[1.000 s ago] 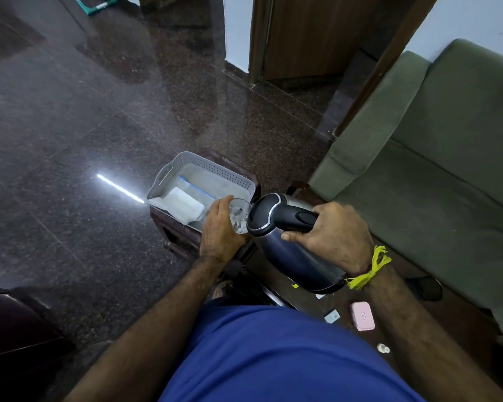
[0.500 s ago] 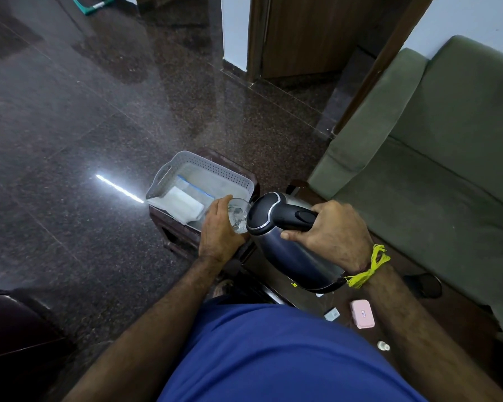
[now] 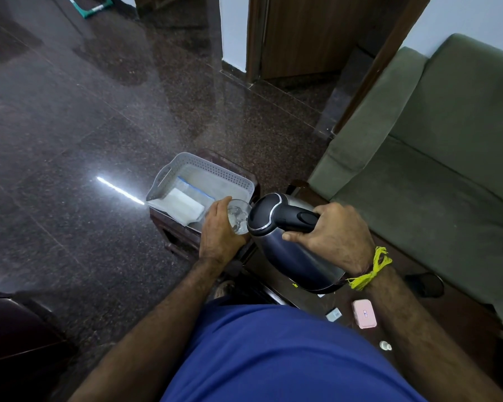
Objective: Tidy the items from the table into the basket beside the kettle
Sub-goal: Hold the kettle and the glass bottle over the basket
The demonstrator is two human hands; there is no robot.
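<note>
Nothing of note has moved over the last second: kettle point(image 3: 295, 245) remains tilted in the right hand point(image 3: 334, 233), which grips its black handle, spout at the clear glass point(image 3: 238, 217) held in the left hand point(image 3: 219, 230) just beside the white basket point(image 3: 215, 172). Both hands are thus occupied. Pink case point(image 3: 364, 313) and small sachet point(image 3: 333, 314) lie on the bench point(image 3: 447, 314) near the person; both look light and rigid, best pinched by their edges.

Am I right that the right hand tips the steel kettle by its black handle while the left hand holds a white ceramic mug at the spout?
Not quite: the head view shows the left hand holding a clear drinking glass, not a white mug. The right hand does tip the steel kettle by its black handle.
</note>
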